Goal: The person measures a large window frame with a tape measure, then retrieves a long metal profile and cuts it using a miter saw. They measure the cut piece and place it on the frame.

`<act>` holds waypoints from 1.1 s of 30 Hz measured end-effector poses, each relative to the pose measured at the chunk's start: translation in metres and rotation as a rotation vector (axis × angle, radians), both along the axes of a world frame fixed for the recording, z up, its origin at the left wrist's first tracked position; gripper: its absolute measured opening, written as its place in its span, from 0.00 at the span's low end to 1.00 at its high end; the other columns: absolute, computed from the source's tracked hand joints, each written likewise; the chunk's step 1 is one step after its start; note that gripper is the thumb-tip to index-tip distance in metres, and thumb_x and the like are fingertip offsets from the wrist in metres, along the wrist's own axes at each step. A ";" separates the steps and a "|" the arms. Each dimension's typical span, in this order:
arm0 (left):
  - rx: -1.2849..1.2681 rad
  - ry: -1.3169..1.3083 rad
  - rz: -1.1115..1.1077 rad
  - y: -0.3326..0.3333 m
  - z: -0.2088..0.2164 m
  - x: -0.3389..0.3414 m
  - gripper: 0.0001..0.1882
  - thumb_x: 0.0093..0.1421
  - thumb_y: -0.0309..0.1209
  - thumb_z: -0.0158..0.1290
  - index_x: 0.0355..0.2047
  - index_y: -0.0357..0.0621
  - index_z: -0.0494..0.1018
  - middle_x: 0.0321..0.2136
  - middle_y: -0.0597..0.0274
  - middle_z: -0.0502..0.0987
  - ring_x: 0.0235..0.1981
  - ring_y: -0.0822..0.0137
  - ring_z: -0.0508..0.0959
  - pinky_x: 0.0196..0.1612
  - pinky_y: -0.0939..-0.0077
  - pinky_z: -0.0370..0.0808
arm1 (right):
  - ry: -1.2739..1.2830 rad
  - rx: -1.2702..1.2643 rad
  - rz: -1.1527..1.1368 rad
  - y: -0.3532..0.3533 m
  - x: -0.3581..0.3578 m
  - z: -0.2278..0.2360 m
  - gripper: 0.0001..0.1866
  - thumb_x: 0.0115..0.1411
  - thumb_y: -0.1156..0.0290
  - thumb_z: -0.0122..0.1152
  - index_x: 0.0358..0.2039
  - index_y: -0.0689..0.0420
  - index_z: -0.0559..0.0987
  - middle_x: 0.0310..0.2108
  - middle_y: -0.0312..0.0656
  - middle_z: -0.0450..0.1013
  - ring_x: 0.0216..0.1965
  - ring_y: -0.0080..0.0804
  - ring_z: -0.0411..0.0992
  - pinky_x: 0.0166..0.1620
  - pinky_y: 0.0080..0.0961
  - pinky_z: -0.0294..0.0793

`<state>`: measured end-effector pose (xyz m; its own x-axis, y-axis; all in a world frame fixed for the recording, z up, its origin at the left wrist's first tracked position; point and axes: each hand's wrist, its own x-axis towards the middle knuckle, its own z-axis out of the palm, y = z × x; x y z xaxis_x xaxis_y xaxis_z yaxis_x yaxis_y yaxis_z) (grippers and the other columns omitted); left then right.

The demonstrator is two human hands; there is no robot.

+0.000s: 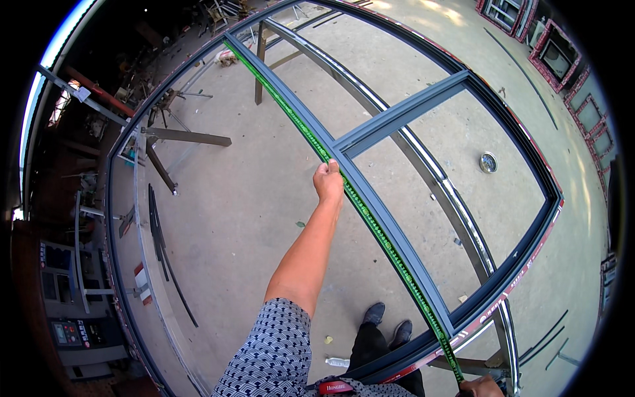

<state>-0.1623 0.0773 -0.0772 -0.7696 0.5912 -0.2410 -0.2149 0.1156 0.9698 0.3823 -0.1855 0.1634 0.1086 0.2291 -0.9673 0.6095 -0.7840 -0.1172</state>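
A large dark grey metal window frame (pixel 542 231) lies across supports, with a long bar (pixel 390 231) dividing it and a shorter crossbar (pixel 403 112) joining that bar. A green tape measure blade (pixel 284 109) runs the length of the long bar, along its left edge. My left hand (pixel 329 180) is closed on the blade near the crossbar joint, thumb and fingers pressed together. At the lower right edge of the view, my right hand (pixel 486 386) is closed around the near end of the tape. Most of that hand is cut off.
Steel support beams (pixel 456 205) run under the frame, and a trestle leg (pixel 188 137) stands at left. A machine with a control panel (pixel 69 333) is at lower left. On the floor are a plastic bottle (pixel 337 362), a round metal dish (pixel 488 162) and dark strips (pixel 165 258). Wrapped frames (pixel 559 56) stand at far right.
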 end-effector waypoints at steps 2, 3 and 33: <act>0.006 -0.001 -0.001 0.001 0.000 0.002 0.20 0.70 0.34 0.49 0.21 0.44 0.61 0.18 0.72 0.60 0.21 0.77 0.57 0.24 0.72 0.59 | -0.022 0.025 0.069 0.002 -0.005 0.005 0.21 0.64 0.59 0.55 0.21 0.61 0.79 0.14 0.37 0.70 0.14 0.28 0.66 0.16 0.29 0.60; 0.009 0.000 -0.001 0.000 0.000 0.002 0.20 0.70 0.34 0.49 0.21 0.44 0.61 0.18 0.72 0.60 0.21 0.77 0.57 0.24 0.72 0.59 | -0.030 -0.001 0.057 0.004 -0.008 0.007 0.20 0.63 0.58 0.55 0.21 0.61 0.79 0.15 0.37 0.70 0.15 0.28 0.67 0.17 0.29 0.61; -0.006 0.031 -0.008 0.002 -0.006 0.000 0.17 0.70 0.35 0.49 0.22 0.47 0.68 0.16 0.77 0.61 0.18 0.80 0.56 0.21 0.75 0.54 | 0.015 -0.177 -0.100 -0.005 -0.007 0.005 0.18 0.66 0.62 0.55 0.23 0.60 0.77 0.19 0.31 0.69 0.18 0.18 0.65 0.21 0.24 0.62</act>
<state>-0.1627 0.0795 -0.0834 -0.7721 0.5959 -0.2208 -0.1841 0.1229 0.9752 0.3749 -0.1909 0.1689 0.1073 0.0439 -0.9933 0.5265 -0.8500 0.0193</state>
